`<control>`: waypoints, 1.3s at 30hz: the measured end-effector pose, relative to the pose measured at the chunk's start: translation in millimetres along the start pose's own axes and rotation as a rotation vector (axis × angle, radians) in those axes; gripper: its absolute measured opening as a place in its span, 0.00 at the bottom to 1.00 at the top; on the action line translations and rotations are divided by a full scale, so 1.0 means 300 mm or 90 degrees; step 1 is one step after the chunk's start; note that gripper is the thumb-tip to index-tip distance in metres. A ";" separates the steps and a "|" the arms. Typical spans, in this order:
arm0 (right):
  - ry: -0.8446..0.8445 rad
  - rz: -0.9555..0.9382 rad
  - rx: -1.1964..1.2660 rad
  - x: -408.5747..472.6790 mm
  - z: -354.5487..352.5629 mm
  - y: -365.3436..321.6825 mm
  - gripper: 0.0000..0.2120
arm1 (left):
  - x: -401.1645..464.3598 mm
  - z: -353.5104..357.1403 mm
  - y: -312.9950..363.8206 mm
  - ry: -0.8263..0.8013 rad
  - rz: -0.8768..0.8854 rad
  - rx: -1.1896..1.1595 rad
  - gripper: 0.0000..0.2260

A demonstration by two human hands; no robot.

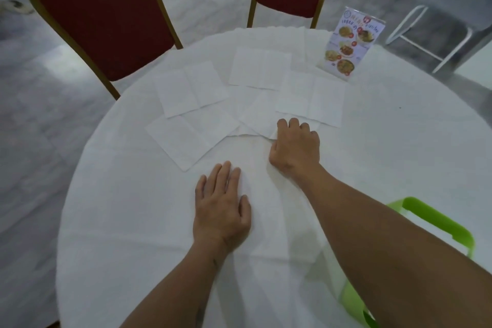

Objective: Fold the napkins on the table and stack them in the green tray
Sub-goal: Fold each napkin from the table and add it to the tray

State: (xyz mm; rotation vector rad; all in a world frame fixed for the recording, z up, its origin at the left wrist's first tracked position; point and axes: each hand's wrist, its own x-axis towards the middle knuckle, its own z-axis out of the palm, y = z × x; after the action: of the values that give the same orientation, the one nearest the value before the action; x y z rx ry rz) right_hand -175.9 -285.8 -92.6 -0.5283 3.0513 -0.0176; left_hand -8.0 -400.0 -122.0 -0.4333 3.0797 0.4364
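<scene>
Round white bench [399, 157]; my left hand [222, 210] flat, relaxed; right hand [295, 145] pinching napkin [262, 120] edge; green tray [436, 224] at right.

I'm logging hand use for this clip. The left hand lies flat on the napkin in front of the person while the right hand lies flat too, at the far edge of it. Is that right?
Not quite. In the head view the left hand does lie flat on the napkin, but the right hand is not flat: its fingers are curled, gripping the napkin's far edge.

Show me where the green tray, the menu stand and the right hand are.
green tray [439, 224]: head view, on its far rim.
menu stand [346, 45]: head view, on the printed face.
right hand [295, 146]: head view, on its back.
</scene>
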 end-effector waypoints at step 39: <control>0.094 0.042 0.194 -0.744 -0.137 0.022 0.24 | -0.243 -0.112 0.116 -0.095 -0.014 -0.287 0.10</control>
State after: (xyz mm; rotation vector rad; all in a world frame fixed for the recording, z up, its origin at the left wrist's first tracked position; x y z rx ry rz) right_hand 30.1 -204.4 -42.1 -0.4208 3.1164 -0.5316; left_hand 54.0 -357.4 -77.4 -0.4126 2.8139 1.1124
